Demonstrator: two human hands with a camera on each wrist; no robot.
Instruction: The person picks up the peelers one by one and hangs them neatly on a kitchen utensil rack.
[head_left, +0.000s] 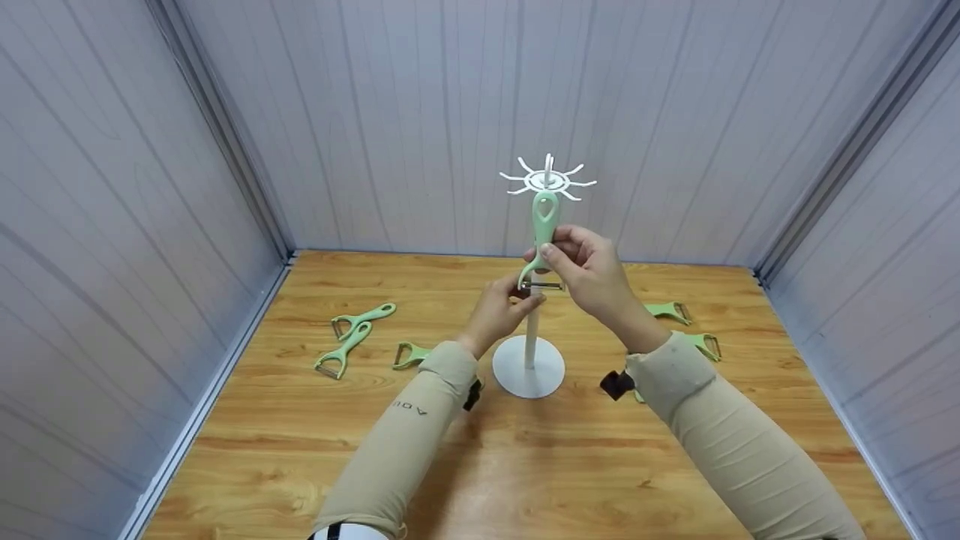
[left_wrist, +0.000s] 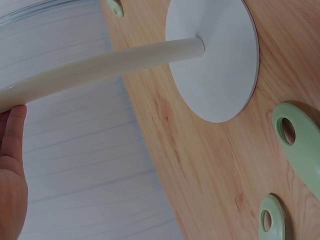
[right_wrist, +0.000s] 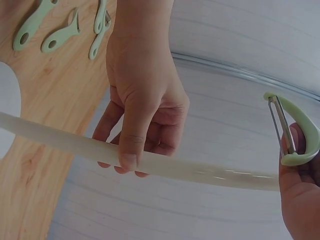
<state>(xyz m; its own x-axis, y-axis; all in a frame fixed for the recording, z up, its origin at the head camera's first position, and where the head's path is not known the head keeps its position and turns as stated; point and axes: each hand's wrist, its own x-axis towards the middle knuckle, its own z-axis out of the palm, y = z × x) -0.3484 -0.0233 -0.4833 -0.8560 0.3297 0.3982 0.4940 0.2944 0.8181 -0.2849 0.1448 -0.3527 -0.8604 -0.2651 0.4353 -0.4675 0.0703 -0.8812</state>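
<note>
Down at the bottom of the frame we have the left sleeve (head_left: 390, 457) and the right sleeve (head_left: 750, 442), angled up toward the centre. The left hand (head_left: 496, 311) is on the pole (head_left: 532, 330), thumb on one side, fingers on the other, closed to its width, and the right wrist view shows us that grip clearly. Just above, the right hand (head_left: 596, 274) has its fingers pinched on the peeler (head_left: 543, 229); we see it upright at centre, blade end down, handle end up at the white hooks (head_left: 546, 182). Whether one passes through the handle's hole, we can't tell! Below, on the table (head_left: 570, 465), sits the round base (head_left: 529, 386). We spot a third peeler (head_left: 410, 355) partly behind the left sleeve, and farther left two peelers (head_left: 346, 349) close together. Over on the right, two more peelers (head_left: 705, 345) lie partly behind the right arm. And at the back, the pale wall (head_left: 375, 112) fills the top of the frame.
</note>
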